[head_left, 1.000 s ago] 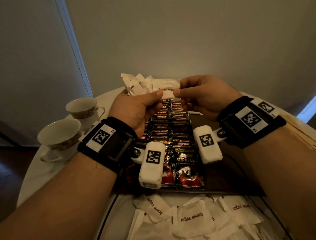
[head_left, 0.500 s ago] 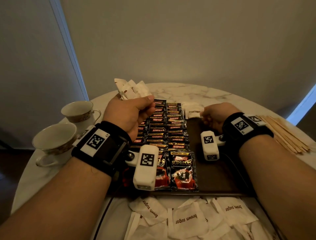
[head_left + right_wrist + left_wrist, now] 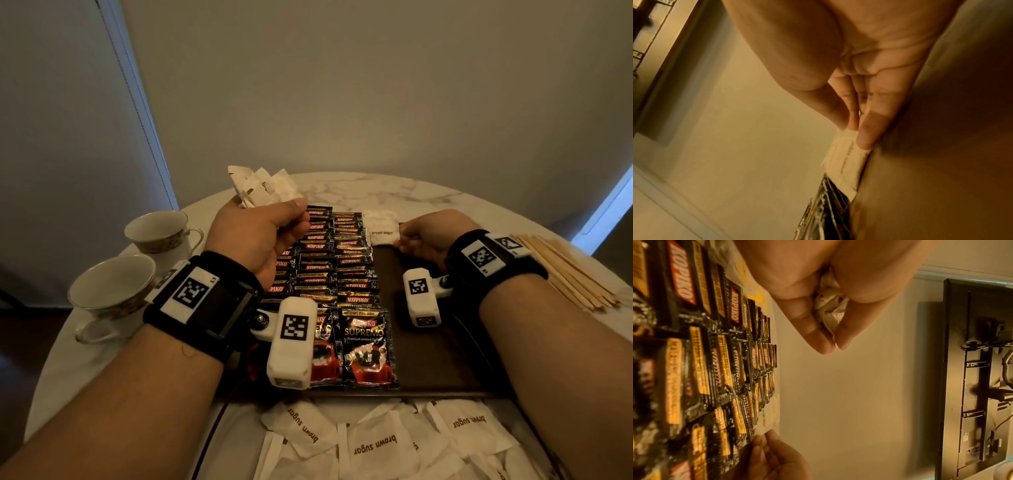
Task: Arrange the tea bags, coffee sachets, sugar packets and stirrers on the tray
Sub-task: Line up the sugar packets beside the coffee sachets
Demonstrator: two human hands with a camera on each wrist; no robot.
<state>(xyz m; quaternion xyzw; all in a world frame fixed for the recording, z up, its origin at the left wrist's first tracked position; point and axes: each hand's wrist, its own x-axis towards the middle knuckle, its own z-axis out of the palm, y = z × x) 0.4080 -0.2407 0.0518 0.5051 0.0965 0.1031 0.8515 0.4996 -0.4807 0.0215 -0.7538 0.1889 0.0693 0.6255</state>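
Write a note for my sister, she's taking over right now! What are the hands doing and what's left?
Left hand: grips a bunch of sugar packets above the tray's far left.
Right hand: pinches one brown sugar packet at the tray's far end, beside the coffee sachets.
Done: coffee sachets laid in rows on the tray.
Left: the held packets, loose sugar packets on the near side of the tray, stirrers on the table at right. No tea bags clearly seen.

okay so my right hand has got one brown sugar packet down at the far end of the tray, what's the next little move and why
Probably let go: the right hand pinches the brown sugar packet already lying on the tray beside the coffee sachets. Then reach to the left hand, which grips a bunch of sugar packets, for another.
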